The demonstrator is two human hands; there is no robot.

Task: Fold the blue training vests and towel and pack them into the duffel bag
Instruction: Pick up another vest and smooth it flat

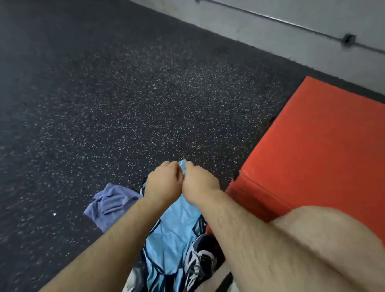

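Note:
A light blue training vest (172, 240) with dark trim hangs from both my hands down over my shoe. My left hand (163, 182) and my right hand (198, 182) are side by side, almost touching, each pinching the vest's top edge, which peeks out between them. A crumpled purple-blue towel (109, 205) lies on the floor just left of my left forearm. The duffel bag is out of view.
Speckled dark rubber floor (113, 106) stretches ahead and left. An orange padded box (327, 157) stands at my right, against a grey wall (290, 2). My knee (323, 239) and a dark shoe with white laces (201, 261) fill the lower right.

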